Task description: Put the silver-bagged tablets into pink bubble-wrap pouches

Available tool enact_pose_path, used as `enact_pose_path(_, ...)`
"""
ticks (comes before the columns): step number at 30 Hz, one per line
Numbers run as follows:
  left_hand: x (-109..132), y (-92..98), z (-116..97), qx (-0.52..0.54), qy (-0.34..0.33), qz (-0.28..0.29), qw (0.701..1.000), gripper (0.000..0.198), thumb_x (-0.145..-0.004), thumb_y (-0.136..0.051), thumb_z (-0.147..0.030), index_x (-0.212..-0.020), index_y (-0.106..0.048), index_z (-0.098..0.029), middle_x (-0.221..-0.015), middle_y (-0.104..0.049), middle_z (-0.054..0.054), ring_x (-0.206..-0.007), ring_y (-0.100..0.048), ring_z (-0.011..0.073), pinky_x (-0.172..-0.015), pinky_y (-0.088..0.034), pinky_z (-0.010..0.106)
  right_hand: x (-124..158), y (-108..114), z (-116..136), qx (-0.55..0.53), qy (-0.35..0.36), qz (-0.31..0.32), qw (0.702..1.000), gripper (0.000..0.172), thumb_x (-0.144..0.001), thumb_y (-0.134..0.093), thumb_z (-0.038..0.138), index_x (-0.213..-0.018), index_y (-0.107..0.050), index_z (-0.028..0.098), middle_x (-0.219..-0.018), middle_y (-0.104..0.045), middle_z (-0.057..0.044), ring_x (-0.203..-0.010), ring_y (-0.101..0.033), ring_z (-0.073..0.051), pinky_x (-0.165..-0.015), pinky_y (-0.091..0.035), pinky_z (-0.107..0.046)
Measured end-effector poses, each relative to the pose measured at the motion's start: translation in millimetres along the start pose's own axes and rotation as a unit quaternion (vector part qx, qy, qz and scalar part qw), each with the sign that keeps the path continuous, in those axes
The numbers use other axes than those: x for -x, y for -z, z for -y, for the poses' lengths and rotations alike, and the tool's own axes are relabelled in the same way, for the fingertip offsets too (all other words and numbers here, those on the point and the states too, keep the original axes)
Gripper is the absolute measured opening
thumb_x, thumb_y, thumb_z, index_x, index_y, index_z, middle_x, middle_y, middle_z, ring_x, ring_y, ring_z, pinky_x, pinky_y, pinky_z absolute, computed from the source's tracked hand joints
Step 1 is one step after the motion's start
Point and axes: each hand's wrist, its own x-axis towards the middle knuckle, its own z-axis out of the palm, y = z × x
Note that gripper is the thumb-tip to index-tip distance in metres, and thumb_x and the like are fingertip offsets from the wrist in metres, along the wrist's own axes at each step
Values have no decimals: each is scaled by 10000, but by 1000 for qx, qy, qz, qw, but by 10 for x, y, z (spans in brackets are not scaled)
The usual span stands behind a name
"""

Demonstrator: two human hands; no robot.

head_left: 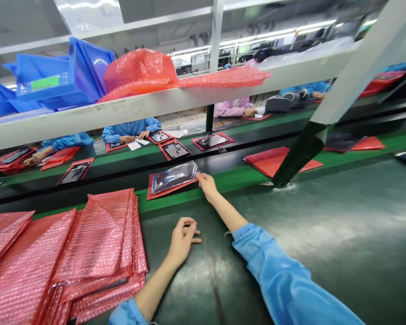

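My right hand [206,184] reaches forward to the conveyor and pinches the near right corner of a shiny grey bagged item [174,177] that lies on a red bubble-wrap sheet [155,192]. My left hand [184,239] rests on the dark green table, fingers loosely curled and holding nothing. It lies just right of a thick stack of pink bubble-wrap bags [98,253]. Both arms wear blue sleeves.
The conveyor belt [243,174] carries more red sheets [274,160] with dark items [212,141]. Other people in blue and pink sleeves [131,128] work at its far side. Overhead, a shelf [176,101] holds blue bins [54,81] and red bubble wrap [138,72]. A slanted post [307,144] stands to the right.
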Motion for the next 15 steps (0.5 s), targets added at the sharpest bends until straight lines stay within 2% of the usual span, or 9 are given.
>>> enact_pose_path(2, -155, 171, -124, 137, 51, -19, 989, 625, -865, -835, -641, -1251, -624, -197, -1397, -665, 196, -1155, -750, 315, -945, -656, 475, 416, -73, 79, -64, 6, 10, 998, 629, -832, -607, 847, -675, -411, 270, -571, -396, 62, -560, -354, -136, -541, -318, -279)
enact_pose_path(4, -268, 304, -203, 244, 91, -22, 965, 611, -926, -767, -660, -1284, -622, -187, -1433, -668, 226, -1233, -735, 345, -1047, -611, 524, 910, -120, 102, -100, 5, 42, 994, 617, -833, -665, 813, -661, -470, 254, -555, -425, 55, -544, -368, -129, -530, -328, -270)
enact_pose_path(6, -327, 375, -203, 281, 78, -60, 955, 523, -989, -696, -630, -1223, -653, -164, -1294, -746, 203, -1134, -773, 313, -1008, -630, 488, 1397, -102, 70, -112, -9, 98, 989, 566, -815, -761, 753, -676, -591, 231, -549, -494, 39, -536, -422, -130, -528, -365, -263)
enact_pose_path(8, -332, 385, -132, 281, 39, -114, 952, 393, -1003, -713, -518, -1137, -683, -150, -1140, -794, 149, -995, -792, 249, -914, -656, 391, 1765, -2, 19, -110, -37, 162, 980, 506, -781, -853, 690, -718, -696, 213, -594, -606, 5, -562, -527, -148, -560, -452, -272)
enact_pose_path(11, -276, 340, -5, 282, 25, -140, 949, 332, -949, -799, -422, -1074, -711, -128, -1061, -812, 123, -887, -784, 199, -813, -654, 302, 1949, 210, -19, -120, -99, 213, 965, 477, -819, -849, 676, -920, -773, 216, -807, -752, -48, -692, -680, -198, -674, -599, -327)
enact_pose_path(13, -222, 305, 32, 271, 31, -131, 953, 402, -907, -845, -455, -1091, -728, -118, -1069, -818, 135, -869, -788, 207, -793, -662, 315, 1865, 308, -27, -154, -175, 215, 948, 522, -851, -817, 691, -1051, -761, 212, -904, -777, -69, -721, -710, -205, -679, -638, -350)
enact_pose_path(15, -168, 273, 32, 243, 34, -117, 962, 496, -860, -881, -524, -1105, -739, -118, -1073, -821, 146, -867, -794, 227, -785, -673, 345, 1724, 356, -51, -182, -244, 193, 933, 550, -836, -840, 674, -1102, -747, 203, -912, -783, -72, -686, -710, -197, -617, -634, -333)
